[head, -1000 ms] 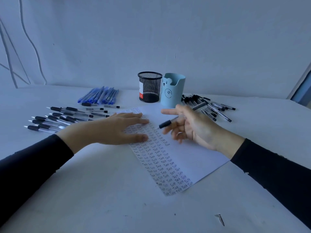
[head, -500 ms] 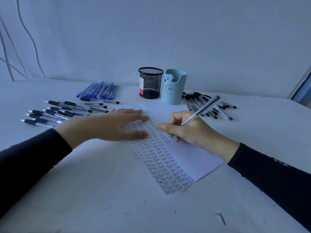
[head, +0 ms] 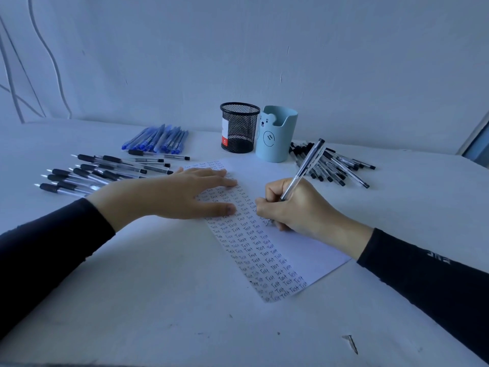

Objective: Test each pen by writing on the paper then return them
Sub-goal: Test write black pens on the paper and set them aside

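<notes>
A white sheet of paper lies on the table, its left part filled with columns of the word "Test". My left hand rests flat on the paper's upper left, fingers straight. My right hand grips a clear pen in a writing hold, its tip touching the paper at the right edge of the written columns. Black-grip pens lie in rows at the left, blue pens behind them, and a heap of clear black-capped pens at the right.
A black mesh pen cup and a light blue bear-face holder stand side by side behind the paper, near the wall. A small dark scrap lies on the white table at the front right.
My right hand turned the pen from a loose hold into a writing grip and lowered its tip onto the paper. The left hand stayed flat on the sheet.
</notes>
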Demonstrator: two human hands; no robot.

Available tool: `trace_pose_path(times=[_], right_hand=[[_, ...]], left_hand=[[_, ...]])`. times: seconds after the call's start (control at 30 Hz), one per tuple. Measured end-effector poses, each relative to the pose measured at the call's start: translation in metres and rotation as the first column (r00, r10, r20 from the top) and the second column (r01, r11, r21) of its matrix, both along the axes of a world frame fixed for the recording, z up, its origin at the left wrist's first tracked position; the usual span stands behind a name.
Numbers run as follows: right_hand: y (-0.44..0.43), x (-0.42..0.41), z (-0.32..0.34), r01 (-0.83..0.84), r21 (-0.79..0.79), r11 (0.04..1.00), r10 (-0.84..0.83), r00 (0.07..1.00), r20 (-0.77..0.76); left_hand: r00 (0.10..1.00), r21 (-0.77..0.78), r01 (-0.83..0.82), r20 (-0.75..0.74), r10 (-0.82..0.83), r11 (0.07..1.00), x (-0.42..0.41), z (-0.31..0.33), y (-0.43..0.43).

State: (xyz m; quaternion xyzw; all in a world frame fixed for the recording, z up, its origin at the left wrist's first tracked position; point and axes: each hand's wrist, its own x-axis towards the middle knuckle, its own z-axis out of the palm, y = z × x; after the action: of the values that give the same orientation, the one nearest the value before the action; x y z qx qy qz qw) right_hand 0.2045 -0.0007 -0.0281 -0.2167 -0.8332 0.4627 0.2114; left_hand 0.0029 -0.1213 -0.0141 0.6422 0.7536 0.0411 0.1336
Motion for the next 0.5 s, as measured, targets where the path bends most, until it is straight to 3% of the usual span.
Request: trace_pose_path(times=[0.5], right_hand=[[-0.0007,0.0012,0.0034,0.02,0.033,0.999,-0.02,1.0,0.007]], left_hand=[[1.0,-0.011,-0.007,0.008,0.007,1.0,0.0009,0.0002,-0.0001]])
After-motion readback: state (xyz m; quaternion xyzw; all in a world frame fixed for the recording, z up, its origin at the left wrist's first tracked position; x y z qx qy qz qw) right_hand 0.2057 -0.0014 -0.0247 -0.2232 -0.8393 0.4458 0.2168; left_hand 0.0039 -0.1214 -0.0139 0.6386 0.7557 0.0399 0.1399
